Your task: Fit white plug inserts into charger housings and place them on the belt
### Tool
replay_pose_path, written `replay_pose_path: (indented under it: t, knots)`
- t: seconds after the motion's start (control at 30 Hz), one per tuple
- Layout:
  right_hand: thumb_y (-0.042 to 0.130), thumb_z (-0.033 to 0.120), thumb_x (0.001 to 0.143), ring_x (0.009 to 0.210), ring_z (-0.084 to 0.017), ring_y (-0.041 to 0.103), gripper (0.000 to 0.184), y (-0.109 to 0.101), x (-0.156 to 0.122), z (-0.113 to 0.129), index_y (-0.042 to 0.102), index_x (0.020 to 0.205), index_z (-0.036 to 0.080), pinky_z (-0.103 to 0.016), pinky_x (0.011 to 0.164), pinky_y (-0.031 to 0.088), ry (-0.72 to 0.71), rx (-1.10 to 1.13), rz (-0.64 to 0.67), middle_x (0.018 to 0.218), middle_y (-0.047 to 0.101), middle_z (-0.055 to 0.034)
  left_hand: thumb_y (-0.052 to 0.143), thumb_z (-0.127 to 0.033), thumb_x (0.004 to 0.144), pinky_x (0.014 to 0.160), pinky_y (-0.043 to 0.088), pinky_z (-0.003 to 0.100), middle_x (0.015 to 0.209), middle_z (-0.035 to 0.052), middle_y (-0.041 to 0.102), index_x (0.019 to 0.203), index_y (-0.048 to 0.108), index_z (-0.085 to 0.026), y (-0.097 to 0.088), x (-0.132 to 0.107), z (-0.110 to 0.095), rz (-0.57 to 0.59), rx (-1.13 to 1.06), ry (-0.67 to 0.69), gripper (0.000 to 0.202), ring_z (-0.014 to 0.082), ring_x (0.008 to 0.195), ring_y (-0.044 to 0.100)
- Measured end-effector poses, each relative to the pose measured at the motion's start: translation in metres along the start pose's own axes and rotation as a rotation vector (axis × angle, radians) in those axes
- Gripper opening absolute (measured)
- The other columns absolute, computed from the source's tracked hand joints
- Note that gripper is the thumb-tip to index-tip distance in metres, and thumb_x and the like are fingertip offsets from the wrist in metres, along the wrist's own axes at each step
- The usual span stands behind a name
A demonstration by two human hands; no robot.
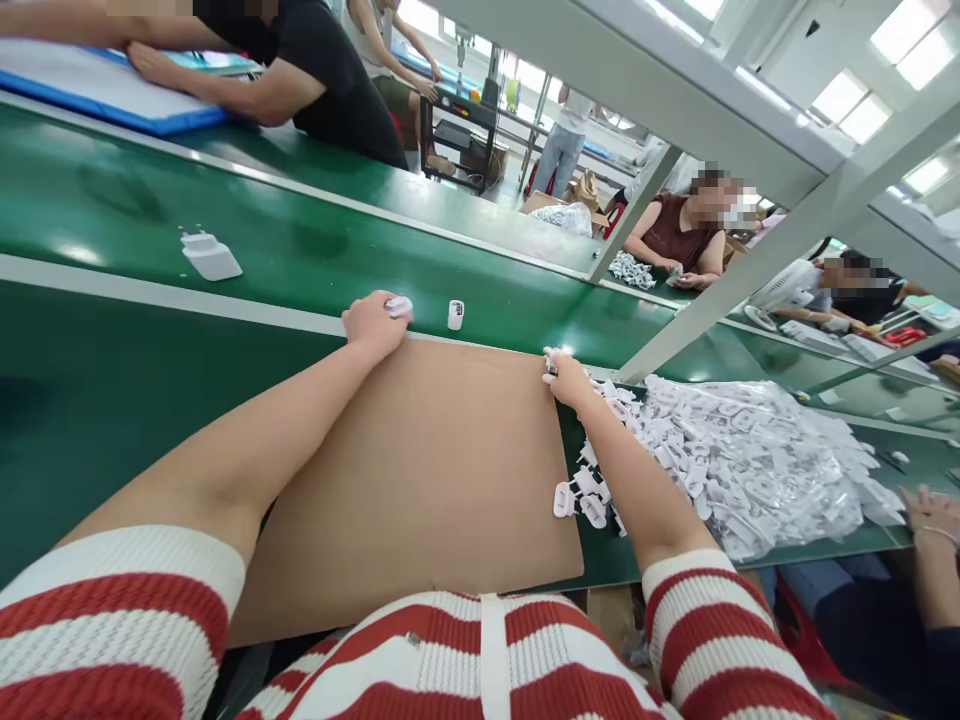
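My left hand (372,328) is closed around a white plug charger housing (399,307), at the far edge of a brown cardboard sheet (450,470). Just right of it, a white charger housing (456,315) stands on the green belt (300,270), with its dark open end showing. My right hand (571,384) pinches a small white plastic plug piece (553,358) by the sheet's far right corner. Beside my right forearm lie loose white plug pieces (589,492). Another white charger with pins (210,256) rests on the belt at far left.
A large clear bag of white plug pieces (780,460) lies on the right of the bench. A slanting white metal post (720,280) rises beyond my right hand. Another person's hand (930,515) is at the right edge. Several people work across the belt.
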State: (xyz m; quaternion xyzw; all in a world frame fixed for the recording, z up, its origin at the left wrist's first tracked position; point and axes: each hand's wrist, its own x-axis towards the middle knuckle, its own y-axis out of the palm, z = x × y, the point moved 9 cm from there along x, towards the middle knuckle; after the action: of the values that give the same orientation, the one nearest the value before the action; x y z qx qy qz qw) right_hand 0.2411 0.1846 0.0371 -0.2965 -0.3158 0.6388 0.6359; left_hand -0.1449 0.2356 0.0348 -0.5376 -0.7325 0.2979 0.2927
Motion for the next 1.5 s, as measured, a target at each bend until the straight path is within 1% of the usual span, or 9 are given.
replay_pose_path:
  t: [0.13, 0.27, 0.43, 0.57, 0.7, 0.87, 1.0, 1.27, 1.5]
  knots:
    - [0.075, 0.013, 0.07, 0.114, -0.03, 0.068, 0.046, -0.002, -0.006, 0.003, 0.076, 0.115, 0.02, -0.047, 0.109, 0.049, 0.018, 0.089, -0.034, 0.126, 0.069, -0.0125, 0.069, -0.04, 0.088, 0.113, 0.036, 0.055, 0.137, 0.0221, 0.062, 0.135, 0.057, -0.011, -0.012, 0.02, 0.026, -0.101, 0.094, -0.11, 0.056, 0.0432, 0.132, 0.052]
    - [0.083, 0.035, 0.071, 0.094, -0.024, 0.074, 0.043, 0.003, -0.04, 0.017, 0.074, 0.11, 0.02, -0.043, 0.092, 0.059, 0.013, 0.286, 0.022, 0.111, 0.073, -0.0085, 0.07, -0.048, 0.089, 0.123, 0.021, 0.053, 0.164, 0.0216, 0.034, 0.154, 0.037, -0.011, -0.019, -0.001, -0.012, -0.361, 0.105, 0.142, 0.081, 0.0412, 0.152, 0.026]
    - [0.09, 0.057, 0.067, 0.09, -0.022, 0.078, 0.051, 0.025, -0.095, 0.056, 0.071, 0.099, 0.023, -0.039, 0.085, 0.063, 0.077, 0.884, 0.272, 0.097, 0.079, -0.0044, 0.073, -0.06, 0.083, 0.118, 0.025, 0.054, 0.152, 0.0277, 0.048, 0.147, 0.045, -0.009, 0.037, 0.005, -0.049, -0.078, 0.142, 0.156, 0.087, 0.0458, 0.143, 0.035]
    - [0.094, 0.059, 0.063, 0.089, -0.022, 0.079, 0.054, 0.039, -0.119, 0.065, 0.077, 0.1, 0.024, -0.027, 0.07, 0.059, 0.256, 1.134, 0.347, 0.094, 0.08, -0.0054, 0.062, -0.044, 0.089, 0.11, 0.03, 0.057, 0.131, 0.0306, 0.063, 0.127, 0.061, -0.007, 0.05, 0.018, -0.058, 0.014, 0.156, 0.067, 0.053, 0.0473, 0.131, 0.046]
    - [0.094, 0.056, 0.063, 0.091, -0.021, 0.075, 0.045, 0.03, -0.121, 0.056, 0.077, 0.089, 0.023, -0.026, 0.067, 0.053, 0.207, 1.062, 0.177, 0.099, 0.081, -0.0056, 0.06, -0.032, 0.087, 0.106, 0.036, 0.055, 0.127, 0.0249, 0.069, 0.123, 0.067, -0.011, 0.053, -0.012, -0.081, 0.09, 0.104, 0.217, 0.042, 0.0444, 0.125, 0.054]
    - [0.091, 0.047, 0.07, 0.08, -0.016, 0.069, 0.035, 0.012, -0.127, 0.049, 0.08, 0.097, 0.026, -0.034, 0.079, 0.058, 0.081, 1.013, -0.014, 0.098, 0.08, -0.0022, 0.063, -0.034, 0.087, 0.103, 0.044, 0.042, 0.12, 0.0045, 0.077, 0.116, 0.075, -0.027, 0.069, -0.128, -0.097, 0.325, -0.021, 0.502, 0.032, 0.0304, 0.112, 0.065]
    - [0.087, 0.044, 0.076, 0.085, -0.018, 0.071, 0.028, 0.009, -0.128, 0.052, 0.077, 0.096, 0.026, -0.039, 0.085, 0.059, 0.032, 0.982, -0.056, 0.103, 0.079, -0.0036, 0.061, -0.039, 0.093, 0.1, 0.044, 0.046, 0.116, 0.0061, 0.077, 0.119, 0.073, -0.027, 0.075, -0.197, -0.093, 0.442, -0.175, 0.587, 0.031, 0.031, 0.109, 0.066]
    - [0.069, 0.029, 0.094, 0.098, -0.019, 0.069, 0.036, 0.006, -0.139, 0.076, 0.063, 0.129, 0.029, -0.041, 0.094, 0.059, -0.308, 0.373, -0.155, 0.131, 0.067, -0.0095, 0.072, -0.051, 0.089, 0.094, 0.045, 0.042, 0.104, 0.0071, 0.075, 0.106, 0.073, -0.021, 0.081, -0.193, -0.082, 0.495, -0.372, 0.546, 0.034, 0.0291, 0.103, 0.066]
    - [0.064, 0.02, 0.098, 0.097, -0.023, 0.07, 0.02, 0.016, -0.147, 0.101, 0.07, 0.116, 0.027, -0.038, 0.084, 0.059, -0.584, -0.082, -0.122, 0.106, 0.077, -0.0059, 0.07, -0.044, 0.092, 0.099, 0.04, 0.042, 0.111, 0.0035, 0.076, 0.106, 0.073, -0.023, 0.079, -0.197, -0.085, 0.544, -0.447, 0.617, 0.025, 0.0264, 0.107, 0.065]
